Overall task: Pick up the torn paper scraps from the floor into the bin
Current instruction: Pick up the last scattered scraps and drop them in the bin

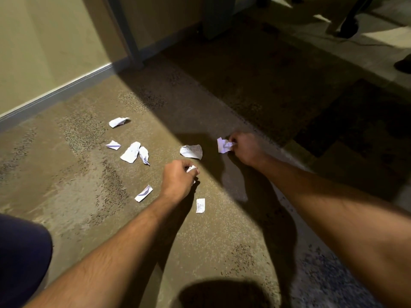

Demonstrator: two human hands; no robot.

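Both fists are already stuffed: the left hand point(178, 178) is curled tight on a small scrap point(191, 168), the right hand point(243, 147) pinches a crumpled wad point(224, 145). Grabbing the printed piece point(191, 151) lying between them could spill either. Open floor point(66, 196) all round; no bin visible.

Speckled brown floor point(93, 218): white torn paper scraps point(131, 152) scattered (some printed).
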